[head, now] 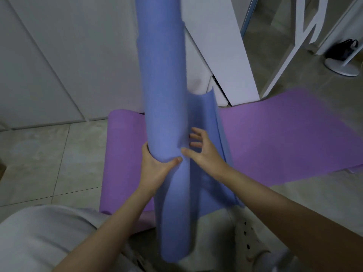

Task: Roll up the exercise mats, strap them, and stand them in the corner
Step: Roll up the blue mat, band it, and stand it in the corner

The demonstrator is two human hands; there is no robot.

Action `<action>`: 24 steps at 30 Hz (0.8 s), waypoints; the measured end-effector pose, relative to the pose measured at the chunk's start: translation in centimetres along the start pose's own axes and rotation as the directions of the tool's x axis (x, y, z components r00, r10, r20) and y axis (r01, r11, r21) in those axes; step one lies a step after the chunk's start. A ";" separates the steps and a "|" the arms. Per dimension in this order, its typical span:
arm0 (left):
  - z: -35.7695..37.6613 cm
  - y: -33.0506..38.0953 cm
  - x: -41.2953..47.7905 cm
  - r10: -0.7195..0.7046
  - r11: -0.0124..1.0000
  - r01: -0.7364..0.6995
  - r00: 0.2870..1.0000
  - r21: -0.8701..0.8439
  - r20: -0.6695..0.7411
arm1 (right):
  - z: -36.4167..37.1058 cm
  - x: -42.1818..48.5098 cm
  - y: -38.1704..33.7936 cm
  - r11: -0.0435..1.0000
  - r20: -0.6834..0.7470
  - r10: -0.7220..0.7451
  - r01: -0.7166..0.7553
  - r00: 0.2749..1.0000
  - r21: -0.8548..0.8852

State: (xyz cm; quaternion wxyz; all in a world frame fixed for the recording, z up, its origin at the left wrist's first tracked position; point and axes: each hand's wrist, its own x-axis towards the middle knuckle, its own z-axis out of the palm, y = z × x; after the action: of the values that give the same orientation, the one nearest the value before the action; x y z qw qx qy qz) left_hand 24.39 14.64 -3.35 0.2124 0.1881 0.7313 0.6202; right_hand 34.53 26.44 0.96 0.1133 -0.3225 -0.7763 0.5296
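Both hands work on the blue mat (163,91), which is held upright in front of the person, its lower end hanging near the person's legs and its upper end running out of the top of the view. On the left side, the left hand (157,165) wraps around the rolled body of the mat, fingers behind it and thumb pressed across the front. Just to the right, the right hand (202,152) has its fingers spread and lies against the loose outer flap (208,122), which stands away from the roll and is not yet wound in. No strap shows anywhere on this mat or nearby, so it appears to be rolled only in part and not yet tied. Behind and below it, the purple mat (275,138) lies across the tiled floor (39,163), mostly flat, with its left end curled over into a low roll; it looks barely started. Further right, a white post stands where the wall panels meet, and a round white stand base sits well apart at the far right. Judged from this, the task is in its early part: the blue mat's flap has to be wound in and strapped, the purple mat rolled and strapped, and neither stands in a corner yet.
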 end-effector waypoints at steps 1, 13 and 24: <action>0.2 -0.4 -0.3 0.023 0.999 -0.023 1.000 0.030 0.004 | 0.0 0.2 -0.5 0.999 -0.015 -0.002 0.003 1.000 0.034; 0.6 -3.5 -2.9 0.026 0.991 -0.071 0.933 0.113 0.358 | 0.6 1.5 0.9 0.987 -0.182 0.163 -0.159 0.970 0.034; -1.9 0.2 0.9 -0.096 0.994 0.107 0.916 -0.006 0.388 | -0.3 0.9 1.8 0.986 0.263 0.166 -0.168 0.950 -0.014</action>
State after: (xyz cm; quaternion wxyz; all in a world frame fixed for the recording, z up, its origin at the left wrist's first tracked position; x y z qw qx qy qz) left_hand 22.65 13.59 -2.91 0.3871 0.2660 0.6752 0.5688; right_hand 34.72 27.62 -0.62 -0.0345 -0.3132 -0.7521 0.5788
